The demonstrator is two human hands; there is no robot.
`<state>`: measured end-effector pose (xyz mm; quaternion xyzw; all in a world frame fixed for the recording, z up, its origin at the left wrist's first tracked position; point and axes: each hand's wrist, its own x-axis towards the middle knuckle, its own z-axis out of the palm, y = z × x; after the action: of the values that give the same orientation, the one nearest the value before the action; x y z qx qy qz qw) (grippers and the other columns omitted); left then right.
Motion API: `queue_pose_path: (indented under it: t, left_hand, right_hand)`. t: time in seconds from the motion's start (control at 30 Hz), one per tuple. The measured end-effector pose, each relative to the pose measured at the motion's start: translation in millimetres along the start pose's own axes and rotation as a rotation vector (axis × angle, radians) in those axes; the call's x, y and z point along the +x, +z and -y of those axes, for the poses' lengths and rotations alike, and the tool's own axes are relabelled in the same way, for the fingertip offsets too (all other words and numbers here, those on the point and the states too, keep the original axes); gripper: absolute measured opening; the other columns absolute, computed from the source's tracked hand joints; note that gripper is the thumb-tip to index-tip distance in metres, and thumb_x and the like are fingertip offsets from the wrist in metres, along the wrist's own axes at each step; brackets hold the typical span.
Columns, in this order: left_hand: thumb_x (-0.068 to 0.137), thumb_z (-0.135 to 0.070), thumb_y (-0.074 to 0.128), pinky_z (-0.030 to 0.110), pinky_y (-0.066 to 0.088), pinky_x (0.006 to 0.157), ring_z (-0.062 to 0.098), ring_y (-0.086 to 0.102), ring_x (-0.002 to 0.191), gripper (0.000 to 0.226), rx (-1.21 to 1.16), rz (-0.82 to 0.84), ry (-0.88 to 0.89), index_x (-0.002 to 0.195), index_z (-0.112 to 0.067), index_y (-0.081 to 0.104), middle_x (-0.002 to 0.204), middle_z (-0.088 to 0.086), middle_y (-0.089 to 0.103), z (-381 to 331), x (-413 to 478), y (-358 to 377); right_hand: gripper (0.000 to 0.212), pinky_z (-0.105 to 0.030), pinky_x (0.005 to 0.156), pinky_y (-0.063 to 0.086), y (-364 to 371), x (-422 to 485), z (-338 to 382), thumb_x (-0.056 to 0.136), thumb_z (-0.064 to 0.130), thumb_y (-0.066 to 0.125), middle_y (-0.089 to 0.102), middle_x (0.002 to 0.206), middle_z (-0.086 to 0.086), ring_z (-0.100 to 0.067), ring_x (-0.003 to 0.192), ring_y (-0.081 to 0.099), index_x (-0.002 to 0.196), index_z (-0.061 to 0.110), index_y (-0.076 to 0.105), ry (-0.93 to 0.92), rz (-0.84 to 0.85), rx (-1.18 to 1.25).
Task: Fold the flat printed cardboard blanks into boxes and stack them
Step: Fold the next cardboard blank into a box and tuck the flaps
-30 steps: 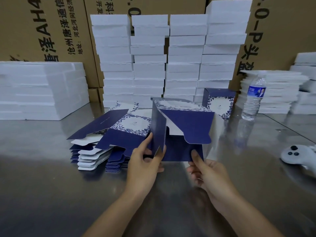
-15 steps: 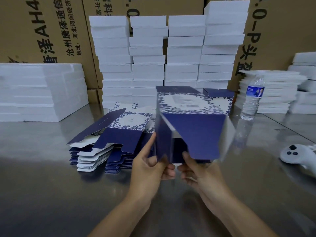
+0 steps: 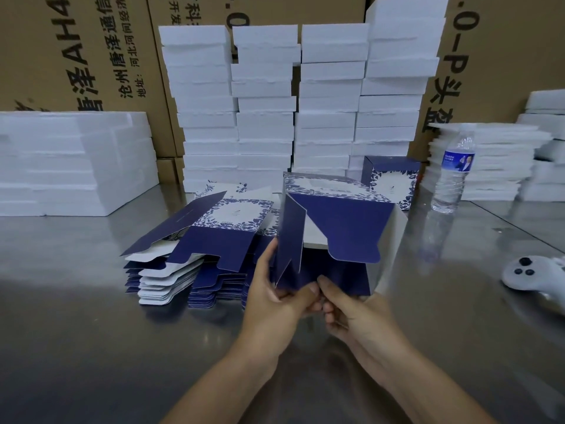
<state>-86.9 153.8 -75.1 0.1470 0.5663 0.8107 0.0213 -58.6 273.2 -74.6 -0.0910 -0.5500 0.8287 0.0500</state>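
Observation:
I hold a half-formed navy blue box [image 3: 345,228] with a white floral top above the metal table. Its open end faces me, with a side flap and a large tongued flap hanging loose. My left hand [image 3: 275,298] grips the lower left edge, thumb beside the side flap. My right hand [image 3: 351,310] pinches the bottom edge just to the right of it. A pile of flat printed blanks [image 3: 195,249] lies to the left of the box. One folded box [image 3: 391,179] stands behind at the right.
Tall stacks of white foam blocks [image 3: 290,111] line the back, with more foam at the left [image 3: 67,163] and right [image 3: 489,163]. A water bottle [image 3: 452,172] stands at the right. A white controller [image 3: 532,273] lies near the right edge. Brown cartons form the back wall.
The box has been turned and tipped in my hands, and its flaps have swung. My two hands have moved closer together at its lower edge.

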Motion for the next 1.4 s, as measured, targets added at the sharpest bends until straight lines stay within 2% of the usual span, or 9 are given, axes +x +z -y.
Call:
queue_pose_path:
  t: [0.23,0.5,0.7,0.83,0.93,1.0,1.1,1.27,1.4]
  left_hand:
    - [0.082,0.007,0.065,0.037,0.059,0.076,0.021,0.068,0.067,0.074,-0.047,-0.041,-0.054,0.142,-0.024,0.035,0.086,0.014,0.073,0.9,1.9,-3.8]
    - [0.093,-0.026,0.052,0.025,0.055,0.056,0.019,0.067,0.055,0.048,0.007,-0.033,-0.108,0.137,-0.025,0.034,0.068,0.015,0.071,-2.3,6.0,-4.4]
    - [0.08,-0.047,0.044,0.025,0.056,0.059,0.017,0.066,0.056,0.065,0.088,-0.005,-0.069,0.13,-0.006,0.043,0.074,0.01,0.073,-1.6,3.6,-5.0]
    - [0.084,-0.049,0.041,0.025,0.055,0.059,0.016,0.064,0.056,0.071,0.225,-0.016,-0.06,0.14,-0.006,0.036,0.071,0.004,0.071,-0.6,5.2,-9.1]
    - [0.085,-0.052,0.042,0.02,0.047,0.057,0.012,0.059,0.052,0.067,0.475,-0.036,0.02,0.138,-0.01,0.042,0.064,-0.001,0.063,0.2,4.5,-12.9]
    - [0.093,-0.044,0.048,0.016,0.044,0.064,0.008,0.06,0.069,0.051,0.755,-0.089,0.149,0.138,-0.022,0.045,0.08,-0.001,0.062,2.1,2.7,-17.5]
    - [0.086,-0.04,0.053,0.012,0.037,0.06,0.001,0.051,0.079,0.054,1.06,-0.137,0.299,0.137,-0.041,0.035,0.097,-0.012,0.041,-3.2,-2.2,-20.2]
    - [0.082,-0.023,0.071,0.013,0.041,0.089,-0.019,0.033,0.12,0.092,0.873,-0.134,0.526,0.136,-0.063,0.008,0.14,-0.016,0.026,-8.7,-4.2,-16.0]
    - [0.083,-0.028,0.069,0.023,0.039,0.102,-0.013,0.027,0.133,0.084,0.767,-0.145,0.527,0.131,-0.069,0.015,0.145,-0.031,0.028,-15.7,-4.8,-15.3]
  right_hand:
    - [0.031,-0.018,0.048,0.046,-5.5,3.8,6.0,0.079,0.035,0.068,0.056,0.051,-0.001,-0.007,0.043,0.05,0.063,0.008,0.067,0.032,-0.05,-0.1]
    - [0.041,-0.019,0.046,0.04,-15.9,8.4,11.9,0.082,0.045,0.063,0.05,0.045,0.001,-0.007,0.038,0.043,0.066,0.008,0.062,0.028,-0.146,-0.237]
    - [0.059,-0.036,0.048,0.031,-29.4,6.5,19.2,0.081,0.065,0.024,0.036,0.04,0.001,-0.024,0.045,0.04,0.047,0.017,0.03,-0.642,-0.352,-1.075]
    - [0.052,-0.031,0.044,0.021,-33.9,5.8,18.0,0.087,0.058,0.03,0.034,0.044,0.005,-0.021,0.046,0.034,0.054,0.019,0.028,-0.676,-0.418,-1.243]
    - [0.028,-0.031,0.054,0.034,-35.6,8.9,16.9,0.087,0.053,0.043,0.053,0.069,0.011,-0.014,0.06,0.049,0.084,0.026,0.047,-0.69,-0.449,-1.147]
    - [0.036,-0.022,0.065,0.038,-33.1,8.7,19.3,0.088,0.043,0.051,0.057,0.094,0.015,0.006,0.075,0.056,0.119,0.026,0.047,-0.702,-0.407,-0.957]
    - [0.037,0.002,0.065,0.033,-30.6,9.1,17.4,0.095,0.036,0.048,0.055,0.1,0.023,0.026,0.083,0.047,0.13,0.025,0.047,-0.782,-0.363,-0.879]
    - [0.055,-0.007,0.078,0.042,-28.3,9.0,11.6,0.085,0.067,0.043,0.059,0.114,0.027,0.01,0.098,0.055,0.135,0.045,0.04,-0.757,-0.206,-0.882]
    - [0.085,-0.004,0.097,0.03,-30.4,10.6,10.8,0.065,0.084,0.051,0.026,0.144,0.039,0.011,0.134,0.026,0.137,0.064,0.011,-0.752,0.081,-0.873]
